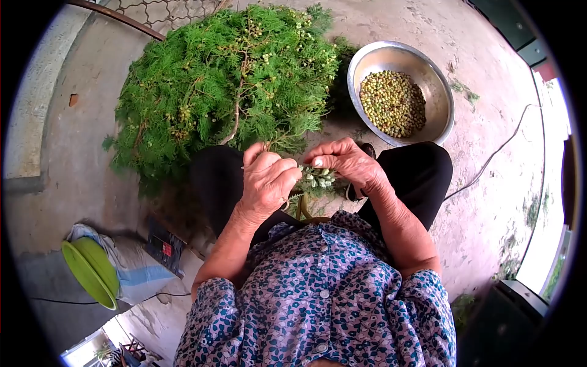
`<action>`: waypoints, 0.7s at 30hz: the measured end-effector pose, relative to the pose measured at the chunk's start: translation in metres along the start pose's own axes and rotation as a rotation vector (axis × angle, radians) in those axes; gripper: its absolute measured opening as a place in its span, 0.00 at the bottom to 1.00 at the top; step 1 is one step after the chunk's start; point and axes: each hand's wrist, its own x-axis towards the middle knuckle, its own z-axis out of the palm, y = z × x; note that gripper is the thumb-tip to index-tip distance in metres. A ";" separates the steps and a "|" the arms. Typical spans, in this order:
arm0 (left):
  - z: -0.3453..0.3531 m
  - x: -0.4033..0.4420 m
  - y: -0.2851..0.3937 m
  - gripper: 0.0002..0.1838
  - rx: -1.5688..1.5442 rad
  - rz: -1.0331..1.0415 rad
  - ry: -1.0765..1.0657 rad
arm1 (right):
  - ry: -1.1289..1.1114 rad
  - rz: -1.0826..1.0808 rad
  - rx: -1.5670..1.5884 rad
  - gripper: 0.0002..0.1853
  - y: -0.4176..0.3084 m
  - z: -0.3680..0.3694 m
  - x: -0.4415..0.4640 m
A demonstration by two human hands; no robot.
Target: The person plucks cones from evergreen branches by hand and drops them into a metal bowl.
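Note:
Between my knees, my left hand (267, 177) is closed round a green sprig that shows at its top and right edge. My right hand (345, 160) is pinched at the sprig's other side, thumb and forefinger together. Pale green seed cones (319, 177) hang on the sprig just under the right fingers. Whether a cone is between those fingertips is hidden. A large heap of green branches (226, 85) with small cones lies beyond my left hand. Ahead of my right knee stands a metal basin (438, 92) holding many small yellow-green and brown cones (393, 104).
A green plastic basin (90, 273) leans by a pale sack (140, 269) at the lower left. A dark cable (498, 150) runs over the floor on the right. A dark box (501, 318) stands at the lower right, and a metal grid (165, 11) lies behind the heap.

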 end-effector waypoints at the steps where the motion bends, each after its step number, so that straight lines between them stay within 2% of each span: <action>1: 0.000 0.000 0.000 0.06 -0.014 0.011 -0.015 | -0.043 -0.141 -0.075 0.10 0.005 0.002 0.006; 2: 0.001 0.000 0.000 0.06 -0.029 0.022 -0.030 | -0.086 -0.281 -0.151 0.11 0.007 0.003 0.009; 8: 0.008 -0.002 0.000 0.08 -0.021 0.017 0.008 | -0.127 -0.252 -0.154 0.09 0.003 0.007 0.007; 10: 0.011 -0.004 -0.001 0.09 -0.019 0.001 0.033 | 0.009 -0.285 -0.231 0.07 0.005 0.011 0.007; 11: 0.013 -0.005 -0.002 0.09 -0.004 -0.017 0.047 | 0.205 -0.246 -0.145 0.04 0.006 0.017 0.004; 12: 0.013 -0.005 -0.003 0.09 0.010 -0.036 0.060 | 0.293 -0.226 0.025 0.05 0.009 0.014 0.006; 14: 0.010 -0.004 -0.003 0.08 0.002 -0.114 0.060 | 0.344 -0.140 0.311 0.07 0.003 -0.003 0.004; 16: 0.017 -0.009 -0.007 0.09 0.001 -0.199 0.102 | 0.453 -0.182 0.563 0.07 0.011 -0.028 0.011; 17: 0.023 -0.014 -0.009 0.10 0.026 -0.266 0.133 | 0.479 -0.238 0.638 0.06 0.012 -0.045 0.013; 18: 0.025 -0.017 -0.006 0.10 -0.013 -0.429 0.113 | 0.502 -0.294 0.713 0.05 0.009 -0.063 0.015; 20: 0.028 -0.018 0.004 0.09 -0.419 -0.891 0.149 | 0.627 -0.417 0.829 0.05 -0.006 -0.088 0.014; 21: 0.035 -0.023 0.000 0.09 -0.585 -0.897 0.221 | 0.788 -0.375 0.968 0.08 -0.019 -0.098 0.012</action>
